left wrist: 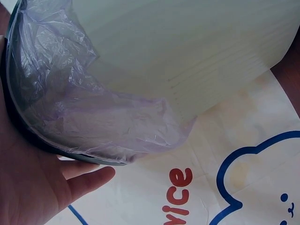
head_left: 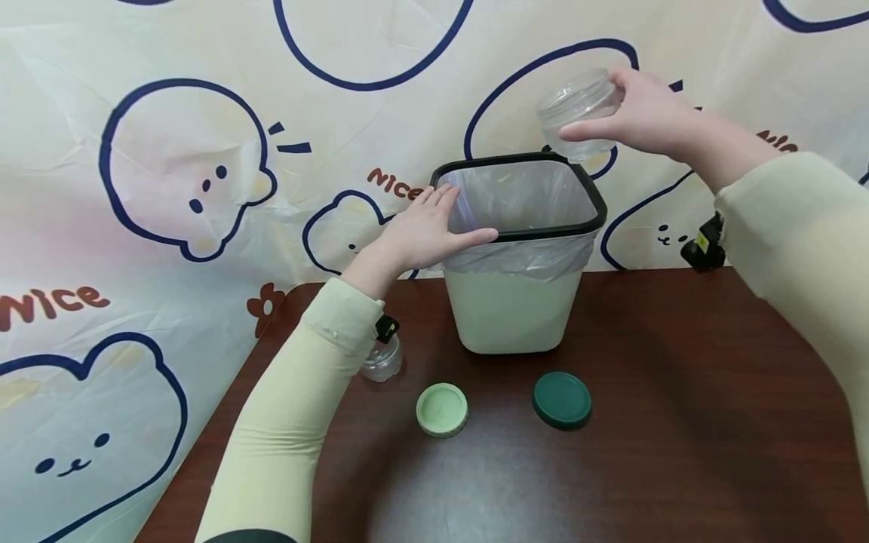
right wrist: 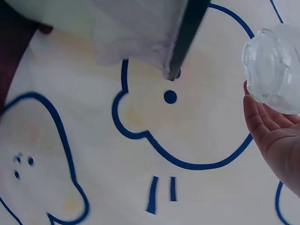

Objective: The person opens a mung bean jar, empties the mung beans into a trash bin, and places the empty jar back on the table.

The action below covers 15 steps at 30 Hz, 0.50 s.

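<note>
My right hand (head_left: 648, 113) holds a clear plastic jar (head_left: 577, 105) between thumb and fingers, tilted above the back right of a pale green trash bin (head_left: 512, 309). No lid shows on this jar (right wrist: 274, 65) in the right wrist view. A translucent bag (head_left: 529, 185) lines the bin, folded out over its black rim (head_left: 550, 234). My left hand (head_left: 421, 230) lies at the bin's left side with fingers extended and thumb along the front rim. In the left wrist view, some fingers (left wrist: 93, 180) reach past the rim.
A light green lid (head_left: 442, 411) and a dark green lid (head_left: 562, 400) lie on the brown table (head_left: 652, 452) before the bin. A smaller clear jar (head_left: 383, 362) stands partly behind my left forearm. A cartoon-printed cloth (head_left: 204, 302) hangs behind.
</note>
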{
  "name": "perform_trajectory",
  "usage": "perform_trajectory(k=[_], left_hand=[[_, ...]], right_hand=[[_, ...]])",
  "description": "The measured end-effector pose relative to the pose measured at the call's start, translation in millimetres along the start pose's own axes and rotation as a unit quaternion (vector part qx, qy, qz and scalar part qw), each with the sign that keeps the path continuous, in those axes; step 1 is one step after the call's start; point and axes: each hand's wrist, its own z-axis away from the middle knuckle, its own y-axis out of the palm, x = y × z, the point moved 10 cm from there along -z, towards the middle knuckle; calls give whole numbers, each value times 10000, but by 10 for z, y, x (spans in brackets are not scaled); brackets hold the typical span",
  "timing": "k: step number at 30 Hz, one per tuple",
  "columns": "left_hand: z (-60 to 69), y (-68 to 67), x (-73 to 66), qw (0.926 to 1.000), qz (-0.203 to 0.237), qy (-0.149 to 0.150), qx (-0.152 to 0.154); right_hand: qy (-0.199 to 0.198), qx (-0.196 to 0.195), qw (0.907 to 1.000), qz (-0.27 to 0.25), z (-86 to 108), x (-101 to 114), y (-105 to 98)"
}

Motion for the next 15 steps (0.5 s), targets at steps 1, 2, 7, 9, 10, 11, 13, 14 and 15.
perform_trajectory(k=[1,2,7,9,10,11,13,14,15], left_hand=[[-2,1,0,10000,-4,11,-3],[-2,1,6,10000,-5,5,-5],[2,-9,41,10000,3,-46,-48],[4,-9,41,10000,26,-39,-61],[5,-7,41,10000,34,-39,-58],[6,-5,41,10000,36,-39,-58],[7,-1,40,10000,20,-48,-58],[8,-1,39,10000,5,-51,-64],[9,-3,38,10000,-6,-59,-67]], right_hand=[[42,-20,9998,-179,16,-35,0],[78,-45,9994,-347,32,-68,1],[350,-322,9951,-866,120,-230,-2],[468,-466,9916,-1111,169,-312,0],[528,-537,9888,-1288,197,-356,2],[564,-613,9859,-1450,227,-398,3],[578,-766,9788,-1810,287,-469,4],[597,-830,9742,-2014,322,-506,6],[624,-919,9701,-2156,359,-541,3]])
